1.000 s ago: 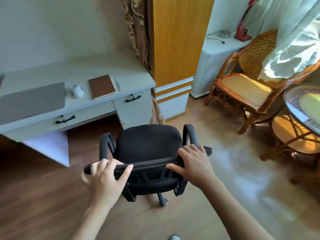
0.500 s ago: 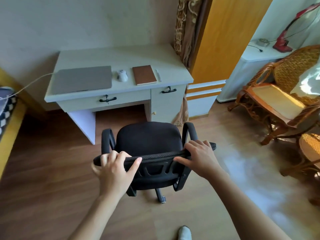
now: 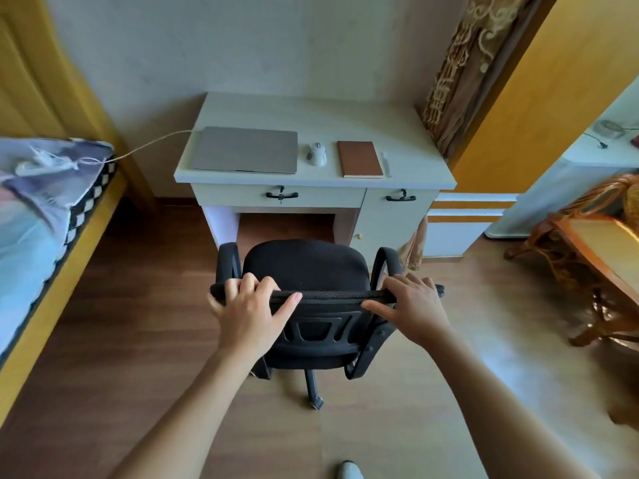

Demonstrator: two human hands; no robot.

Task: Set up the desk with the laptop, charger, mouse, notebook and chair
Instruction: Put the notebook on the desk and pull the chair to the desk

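Note:
A black office chair (image 3: 306, 267) on castors stands on the wooden floor facing the white desk (image 3: 311, 112), a short way in front of its knee gap. My left hand (image 3: 250, 311) and my right hand (image 3: 413, 307) both grip the top edge of its backrest. On the desk lie a closed grey laptop (image 3: 245, 150), a white mouse (image 3: 317, 154), a brown notebook (image 3: 359, 159) and a white pen (image 3: 386, 164). A white charger cable (image 3: 152, 145) runs from the laptop's left side to the bed.
A bed (image 3: 38, 216) with a yellow frame lines the left side. To the right stand an orange wardrobe (image 3: 539, 98), a white cabinet (image 3: 567, 188) and a wicker chair (image 3: 594, 257). Open wooden floor lies on both sides of the office chair.
The view has swung left, so the desk now sits square ahead and the bed shows. The chair has turned with my hands and now faces the desk's knee gap.

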